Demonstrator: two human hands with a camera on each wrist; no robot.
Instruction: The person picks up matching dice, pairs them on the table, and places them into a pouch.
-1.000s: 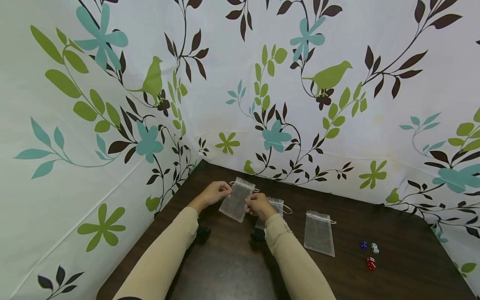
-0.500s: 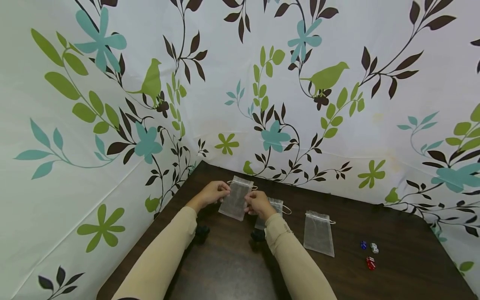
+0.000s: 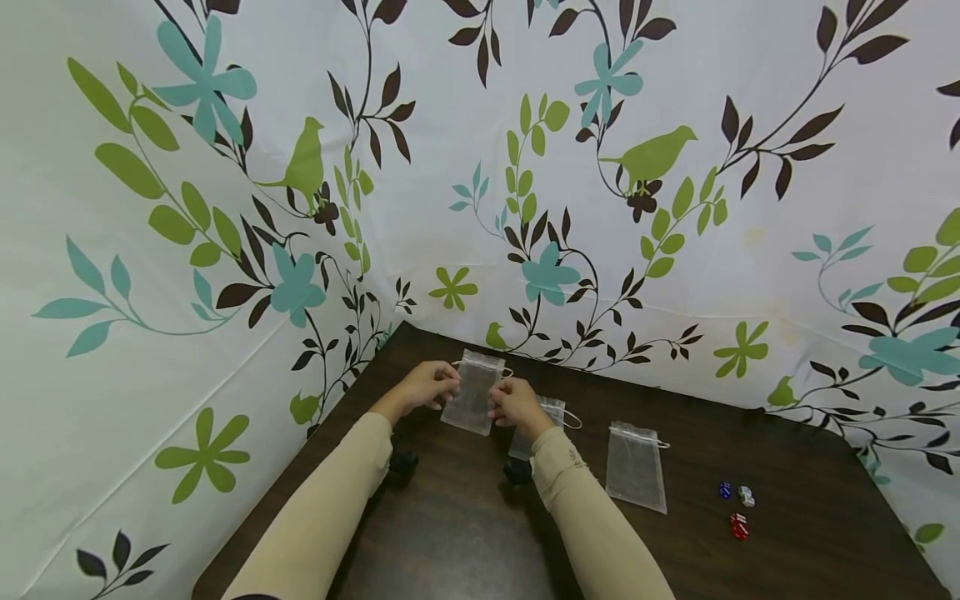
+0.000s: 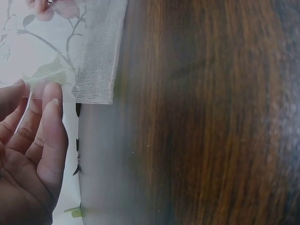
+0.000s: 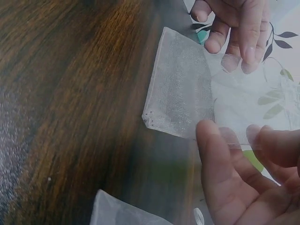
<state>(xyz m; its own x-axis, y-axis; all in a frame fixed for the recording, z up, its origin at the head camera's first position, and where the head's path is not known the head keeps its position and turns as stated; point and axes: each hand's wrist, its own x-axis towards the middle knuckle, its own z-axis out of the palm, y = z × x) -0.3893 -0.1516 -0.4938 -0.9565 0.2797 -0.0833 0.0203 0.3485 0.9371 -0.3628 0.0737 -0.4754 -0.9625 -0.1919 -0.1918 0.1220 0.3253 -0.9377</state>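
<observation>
A sheer white organza drawstring bag (image 3: 474, 398) hangs upright between my two hands over the far left of the table, its cord loops sticking out near the top. My left hand (image 3: 422, 390) pinches its left edge between thumb and fingers. Opposite, my right hand (image 3: 519, 408) pinches the right edge. In the right wrist view the bag's bottom (image 5: 178, 89) looks flat, with nothing inside. A second organza bag (image 3: 553, 410) lies partly hidden behind my right hand and sleeve. Further right, a third bag (image 3: 636, 471) lies flat on the table.
The dark wood table (image 3: 450, 533) runs up to a patterned white cloth (image 3: 420, 192) at the back and left. On the right side lie small dice: a blue one (image 3: 724, 490), white ones (image 3: 746, 496) and red ones (image 3: 738, 526), close together.
The held bag's bottom has swung slightly up and away, so the bag looks a little shorter and straighter. Both hands stay almost in place, still gripping its edges.
</observation>
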